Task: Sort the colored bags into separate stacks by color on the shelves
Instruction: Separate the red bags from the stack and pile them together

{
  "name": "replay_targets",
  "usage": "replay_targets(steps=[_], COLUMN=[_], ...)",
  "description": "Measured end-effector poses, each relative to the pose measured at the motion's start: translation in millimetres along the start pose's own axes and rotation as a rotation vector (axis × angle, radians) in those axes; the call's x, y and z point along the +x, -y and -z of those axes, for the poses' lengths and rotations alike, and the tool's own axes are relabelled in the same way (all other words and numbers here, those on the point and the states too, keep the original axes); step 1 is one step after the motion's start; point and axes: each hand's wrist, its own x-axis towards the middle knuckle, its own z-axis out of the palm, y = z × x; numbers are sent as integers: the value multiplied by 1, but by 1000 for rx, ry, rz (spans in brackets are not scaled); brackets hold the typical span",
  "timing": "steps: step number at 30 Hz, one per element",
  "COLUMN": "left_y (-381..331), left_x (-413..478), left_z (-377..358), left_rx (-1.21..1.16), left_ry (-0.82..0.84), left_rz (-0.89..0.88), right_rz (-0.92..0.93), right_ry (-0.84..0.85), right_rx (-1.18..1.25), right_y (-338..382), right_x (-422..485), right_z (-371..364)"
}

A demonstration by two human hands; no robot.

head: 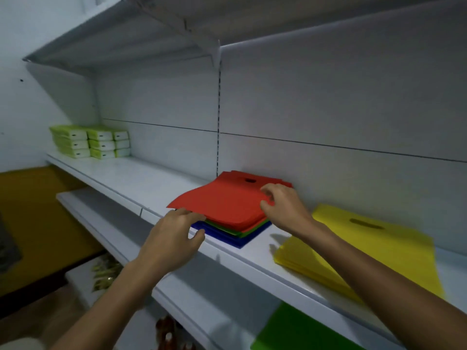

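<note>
Red bags [227, 200] lie on top of a mixed stack on the middle shelf [141, 183], pushed back against the white back panel. Their handle cut-out sits at the far end, so the mouth end points at the panel and the long axis runs from the shelf's front edge to the back. The near left corner of the red layer lifts clear of the layers below. Under it are green bags [242, 232], then blue bags [227, 237] at the bottom, each showing only as a thin edge.

The right hand [285, 205] pinches the right edge of the red layer between thumb and bent fingers. The left hand [171, 236] reaches to the stack's near left corner with its fingers bent, the tips tucked under the raised red edge and the thumb held free. Whether it grips anything cannot be told.

Just right of the stack, apart from it, yellow bags [353, 248] lie flat, blurred, their cut-out also toward the back. A bright green bag [298, 329] lies on the lower shelf [101, 210] at the bottom right. At the far left end of the middle shelf stand stacked green-and-white boxes [88, 142]. Their end labels are too small to read.
</note>
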Motion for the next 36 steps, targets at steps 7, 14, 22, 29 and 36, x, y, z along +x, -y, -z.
replay_targets(steps=[7,14,22,29,36], left_y=[53,110,171,194,196], left_x=[61,118,181,212,224], left_z=[-23,-46,-93,-114,-125], left_rx=[-36,-69,-86,-214,-382], left_ry=[25,43,186,306,268], left_rz=[16,62,83,-97,-188], right_rz=[-4,-141,-433,-653,-788], right_ry=[-22,-13,64,122,-15], right_rx=[-22,-48,-187,-389,-494], right_y=[5,-18,-57,-46,-31], right_x=[77,131,143,134,114], right_z=[-28,-61,-80,-111,-129])
